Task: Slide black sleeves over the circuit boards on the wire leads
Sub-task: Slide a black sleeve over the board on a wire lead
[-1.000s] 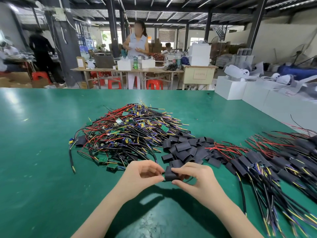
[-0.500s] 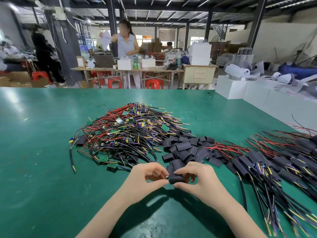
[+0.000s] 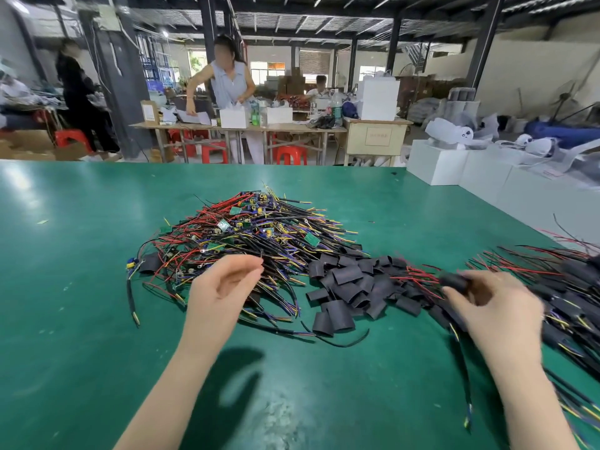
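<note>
Head view: my right hand [image 3: 496,306] pinches a sleeved lead [image 3: 453,280] over the finished pile [image 3: 558,287] at the desk's [image 3: 81,287] right edge; my left hand [image 3: 224,287] hangs loose, holding nothing, over the large bare-board heap [image 3: 246,235] mid-desk. Loose sleeves [image 3: 350,287] lie between them; much is left, I judge.

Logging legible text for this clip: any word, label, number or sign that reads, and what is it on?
None can be read.
Beige cabinet: framed label, characters too blurred.
Brown carton: white label, print too small.
Green bottle: label unreadable.
Circuit boards: no markings can be made out.
</note>
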Demonstrator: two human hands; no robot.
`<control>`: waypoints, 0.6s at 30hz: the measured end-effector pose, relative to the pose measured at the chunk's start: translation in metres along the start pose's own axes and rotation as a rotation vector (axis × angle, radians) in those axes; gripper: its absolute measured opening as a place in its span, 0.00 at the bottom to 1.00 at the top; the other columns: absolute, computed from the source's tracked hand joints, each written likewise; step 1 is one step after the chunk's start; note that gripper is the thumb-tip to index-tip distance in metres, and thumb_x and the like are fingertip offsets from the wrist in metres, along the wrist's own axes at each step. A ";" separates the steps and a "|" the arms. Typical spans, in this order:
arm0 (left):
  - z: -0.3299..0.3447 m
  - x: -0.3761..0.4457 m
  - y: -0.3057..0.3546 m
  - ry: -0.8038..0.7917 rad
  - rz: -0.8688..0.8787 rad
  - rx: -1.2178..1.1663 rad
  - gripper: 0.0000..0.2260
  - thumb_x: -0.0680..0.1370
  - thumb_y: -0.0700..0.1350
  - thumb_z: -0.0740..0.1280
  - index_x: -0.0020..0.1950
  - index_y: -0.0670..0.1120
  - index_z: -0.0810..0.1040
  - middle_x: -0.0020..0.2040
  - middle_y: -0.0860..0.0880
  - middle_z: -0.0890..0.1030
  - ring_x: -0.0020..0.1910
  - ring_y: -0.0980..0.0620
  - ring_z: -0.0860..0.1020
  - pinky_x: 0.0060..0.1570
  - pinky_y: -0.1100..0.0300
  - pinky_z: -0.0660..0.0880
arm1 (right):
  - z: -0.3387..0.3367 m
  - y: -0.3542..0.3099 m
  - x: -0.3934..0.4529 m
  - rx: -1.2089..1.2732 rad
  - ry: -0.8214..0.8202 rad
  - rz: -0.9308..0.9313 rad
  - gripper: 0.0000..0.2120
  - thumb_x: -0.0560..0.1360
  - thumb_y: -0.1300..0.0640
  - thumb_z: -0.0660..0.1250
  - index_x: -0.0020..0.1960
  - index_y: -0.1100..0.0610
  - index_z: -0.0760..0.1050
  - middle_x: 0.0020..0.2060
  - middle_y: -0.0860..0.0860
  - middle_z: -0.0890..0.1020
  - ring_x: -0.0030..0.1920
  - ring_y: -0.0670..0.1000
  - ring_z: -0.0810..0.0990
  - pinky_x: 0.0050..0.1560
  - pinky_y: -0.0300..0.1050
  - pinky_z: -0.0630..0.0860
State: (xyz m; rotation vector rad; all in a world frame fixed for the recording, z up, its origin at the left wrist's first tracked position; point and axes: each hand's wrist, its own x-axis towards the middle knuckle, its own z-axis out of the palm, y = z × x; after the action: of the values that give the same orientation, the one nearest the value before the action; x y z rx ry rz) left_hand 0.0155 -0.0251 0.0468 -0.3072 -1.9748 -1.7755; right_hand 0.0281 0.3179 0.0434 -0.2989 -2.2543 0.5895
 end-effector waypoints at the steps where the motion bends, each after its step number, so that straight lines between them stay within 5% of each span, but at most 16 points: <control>1: 0.000 0.001 -0.007 0.038 -0.041 0.057 0.08 0.74 0.32 0.70 0.48 0.43 0.82 0.47 0.49 0.85 0.48 0.52 0.82 0.52 0.66 0.77 | -0.002 0.009 0.002 -0.094 0.013 0.058 0.12 0.64 0.62 0.78 0.47 0.60 0.82 0.39 0.61 0.81 0.43 0.62 0.79 0.46 0.50 0.73; 5: -0.003 0.003 -0.032 0.140 -0.150 0.313 0.09 0.74 0.33 0.69 0.50 0.46 0.82 0.48 0.51 0.83 0.47 0.54 0.80 0.50 0.65 0.76 | -0.001 0.017 -0.002 -0.296 0.046 0.163 0.17 0.64 0.62 0.78 0.50 0.66 0.80 0.44 0.69 0.77 0.47 0.69 0.73 0.47 0.59 0.72; 10: -0.011 0.007 -0.050 0.089 -0.118 0.760 0.18 0.74 0.38 0.70 0.63 0.44 0.76 0.61 0.44 0.76 0.62 0.43 0.72 0.62 0.51 0.67 | 0.015 -0.023 -0.016 -0.236 0.035 -0.064 0.27 0.58 0.59 0.81 0.56 0.62 0.80 0.56 0.65 0.75 0.54 0.67 0.70 0.48 0.62 0.71; 15: -0.013 0.007 -0.060 -0.068 -0.242 0.994 0.21 0.77 0.44 0.68 0.69 0.44 0.71 0.72 0.42 0.66 0.70 0.42 0.66 0.68 0.47 0.63 | 0.043 -0.055 -0.045 0.000 -0.361 -0.385 0.23 0.66 0.55 0.78 0.60 0.53 0.80 0.59 0.55 0.77 0.60 0.60 0.73 0.55 0.55 0.72; 18: -0.014 0.007 -0.061 -0.073 -0.211 0.940 0.16 0.77 0.42 0.68 0.65 0.43 0.76 0.69 0.42 0.68 0.65 0.42 0.71 0.65 0.48 0.67 | 0.057 -0.058 -0.059 -0.049 -0.558 -0.503 0.23 0.76 0.46 0.66 0.70 0.45 0.69 0.71 0.48 0.65 0.71 0.52 0.62 0.64 0.46 0.63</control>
State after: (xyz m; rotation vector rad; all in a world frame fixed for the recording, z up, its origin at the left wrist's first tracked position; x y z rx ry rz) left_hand -0.0158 -0.0481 -0.0023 0.1592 -2.7003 -0.7603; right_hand 0.0238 0.2269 0.0009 0.4605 -2.7334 0.3728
